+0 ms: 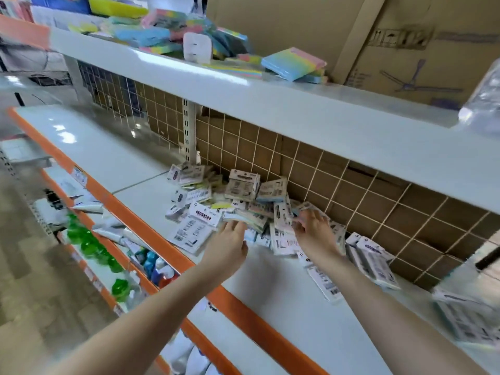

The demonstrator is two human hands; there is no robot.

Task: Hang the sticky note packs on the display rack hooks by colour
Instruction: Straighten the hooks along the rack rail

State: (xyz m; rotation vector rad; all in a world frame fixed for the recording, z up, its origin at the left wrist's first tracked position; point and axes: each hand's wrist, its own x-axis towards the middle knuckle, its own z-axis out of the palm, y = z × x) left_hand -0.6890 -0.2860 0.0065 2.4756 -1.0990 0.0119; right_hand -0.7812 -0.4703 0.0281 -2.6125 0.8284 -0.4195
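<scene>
Both hands, left hand [230,240] and right hand [311,228], fingers curled, grip packs in the heap of white-carded pastel sticky note packs [243,201] beside the white wire grid [311,169]; bare white shelf [284,307] lies nearer.

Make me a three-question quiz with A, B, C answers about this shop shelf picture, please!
1. Where is the pile of sticky note packs?
A. on the floor
B. on the white shelf, against the wire grid
C. in a basket

2. What colour is the shelf's front edge strip?
A. orange
B. blue
C. black

3. What are the left hand and right hand doing?
A. resting at the sides
B. holding a pen
C. reaching into the pile, fingers among the packs

Answers: 1 B, the packs lie heaped on the shelf at the grid. 2 A, the strip is plainly orange. 3 C, both hands touch the packs.
</scene>
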